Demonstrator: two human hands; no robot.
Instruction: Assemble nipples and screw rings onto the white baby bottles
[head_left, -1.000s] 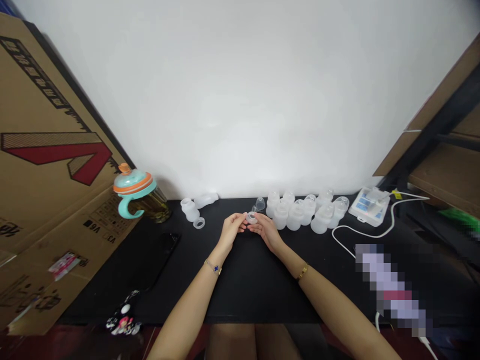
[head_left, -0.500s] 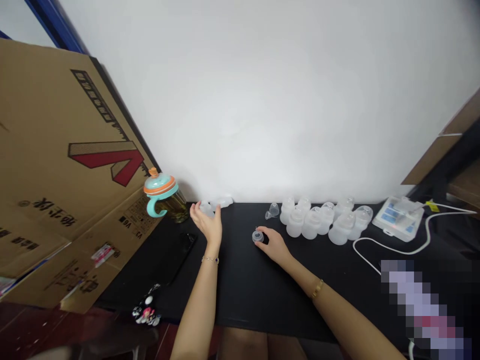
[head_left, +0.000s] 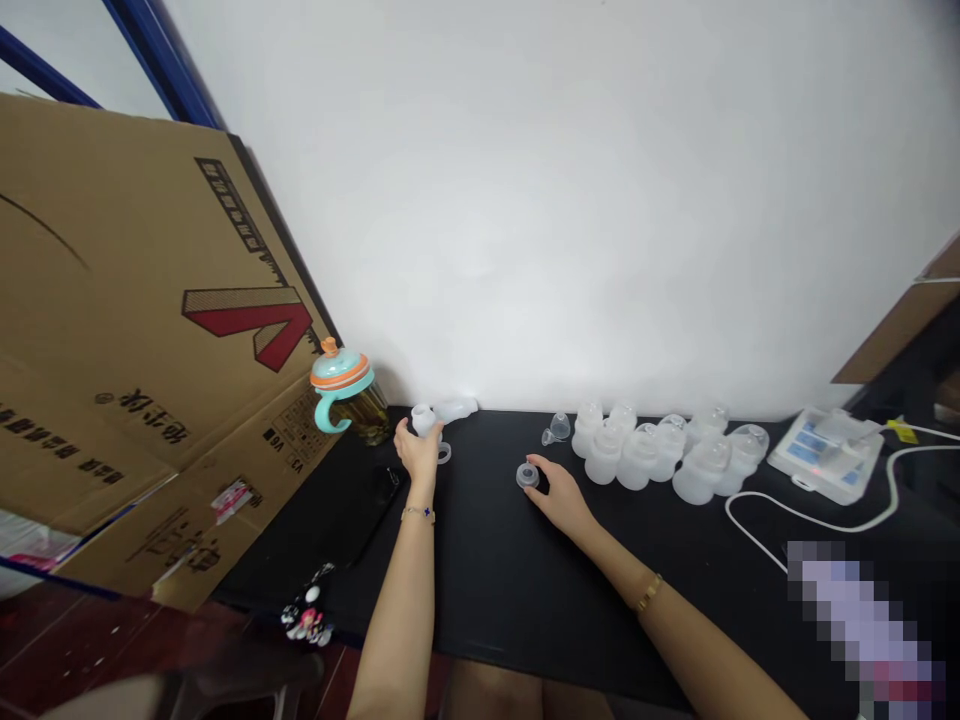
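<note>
Just below and left of the frame's centre, the left hand curls loosely around a whitish bottle. Lower, right of centre, the right hand pinches a clear ring.

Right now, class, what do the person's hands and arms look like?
The left hand and right hand are ungloved; no sleeves show. A thin golden bracelet with a blue charm circles the left forearm; a broader golden band circles the right forearm.
</note>
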